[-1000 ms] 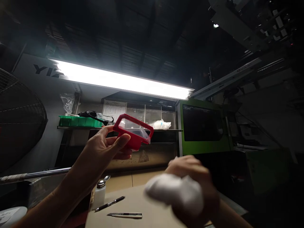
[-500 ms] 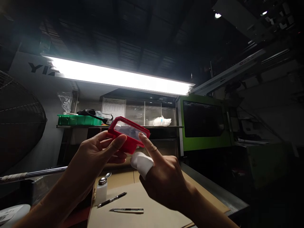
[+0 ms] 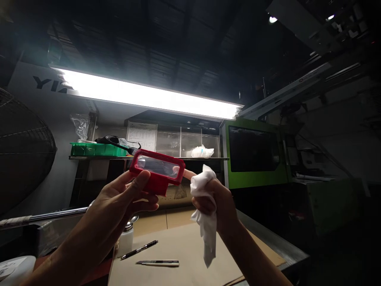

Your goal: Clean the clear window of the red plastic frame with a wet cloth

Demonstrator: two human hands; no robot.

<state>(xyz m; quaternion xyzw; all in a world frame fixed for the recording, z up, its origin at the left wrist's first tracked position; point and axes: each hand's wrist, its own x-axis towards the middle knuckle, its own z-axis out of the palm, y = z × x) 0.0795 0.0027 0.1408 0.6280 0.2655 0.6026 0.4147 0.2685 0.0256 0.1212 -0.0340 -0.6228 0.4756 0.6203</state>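
My left hand (image 3: 127,198) holds up a red rectangular plastic frame with a clear window (image 3: 156,170), thumb on its near side and fingers beneath. My right hand (image 3: 216,202) is closed round a white cloth (image 3: 205,216), which hangs down below the fist. One finger of that hand reaches to the frame's right end. Both hands are raised in front of the long strip light (image 3: 149,97).
Below lies a cardboard sheet (image 3: 178,254) with a black pen (image 3: 138,250) and a small knife (image 3: 157,263). A pump bottle (image 3: 126,236) stands at its left. Behind are a shelf with a green tray (image 3: 93,149), a green machine (image 3: 254,157) at right, and a fan (image 3: 20,159) at left.
My right hand rose from the cardboard with the cloth to the frame's right end, then regripped so the cloth hangs down. The frame tilted flatter in my left hand.
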